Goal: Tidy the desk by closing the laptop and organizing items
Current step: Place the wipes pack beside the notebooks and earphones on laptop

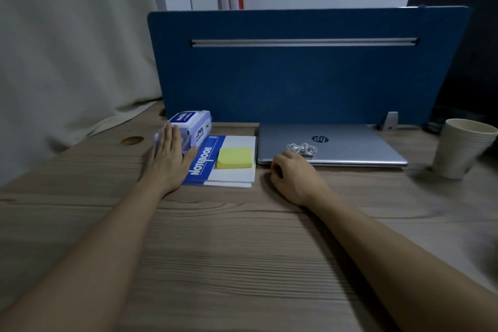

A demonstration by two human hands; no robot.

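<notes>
- We have one view only, from a wide-angle camera worn on the person's head.
- We look forward and down across the wooden desk (242, 250) toward the blue divider panel (310, 78) at its far edge.
- Both forearms enter from the bottom corners, close to the lens.
- Edges bend with wide-angle distortion.

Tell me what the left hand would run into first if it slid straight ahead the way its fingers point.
The left hand lies flat, fingers pointing away from the person, and its fingertips already seem to reach the wet wipes pack. So the pack comes first, with the blue divider panel behind it, though depth is hard to judge.
</notes>
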